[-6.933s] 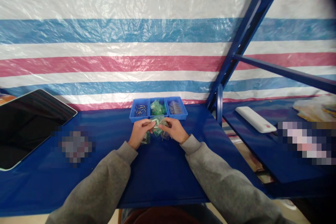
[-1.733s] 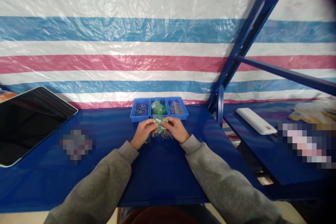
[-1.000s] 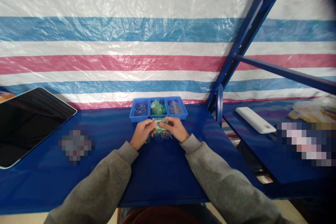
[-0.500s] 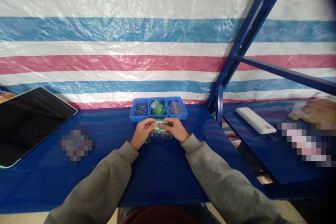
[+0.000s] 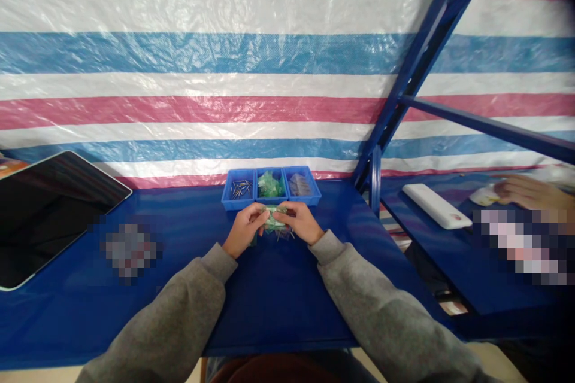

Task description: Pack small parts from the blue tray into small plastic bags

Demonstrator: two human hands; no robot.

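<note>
Between my two hands is a small green-tinted clear plastic bag (image 5: pixel 272 220), pinched from both sides. My left hand (image 5: pixel 246 227) is closed on its left end, and my right hand (image 5: pixel 300 221) on its right end. Beneath the fingers, thin metal pieces (image 5: pixel 284 233) show near the table top; their kind is too small to tell. Just beyond my hands stand three joined blue bins. The left bin (image 5: pixel 228 198) holds slim metal pieces, the middle holds green plastic bags (image 5: pixel 270 184), and the right holds clear plastic packets (image 5: pixel 300 185).
A black-screened tablet or monitor (image 5: pixel 58 209) lies at the left of the blue table (image 5: pixel 278 311). A blurred-out item (image 5: pixel 130 251) is nearby. On the right, past a blue metal frame (image 5: pixel 377 179), a white power bank (image 5: pixel 435 206) and another person's hand (image 5: pixel 525 191) are on a second table.
My hands stay almost in place, still pinching the green bag, with only slight finger shifts. At the right, the other person's hand has moved, and a white object now shows by it.
</note>
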